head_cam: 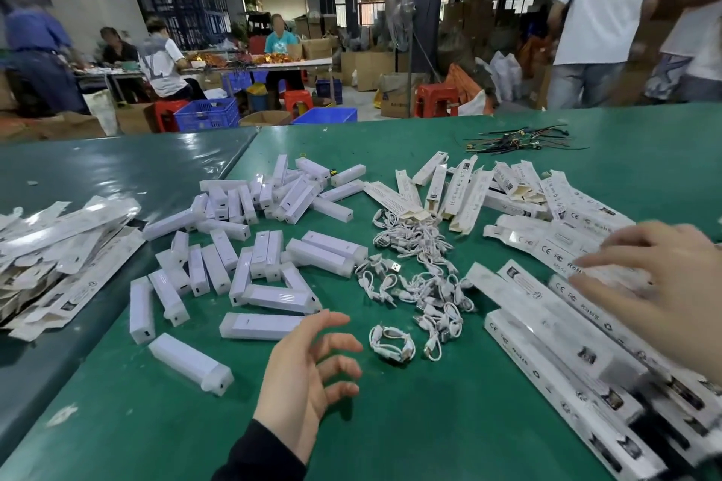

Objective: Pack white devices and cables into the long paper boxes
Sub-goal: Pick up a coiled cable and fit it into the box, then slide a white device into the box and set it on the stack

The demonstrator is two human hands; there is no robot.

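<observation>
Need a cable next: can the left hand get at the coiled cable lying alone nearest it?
Probably yes: the left hand hovers open and empty beside that coiled cable, with only bare green table between them.

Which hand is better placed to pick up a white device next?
Left. The left hand hovers open beside a white device, while the right hand reaches over the long paper boxes.

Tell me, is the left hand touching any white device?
Apart. The head view shows green table between the left hand and the nearest device.
</observation>
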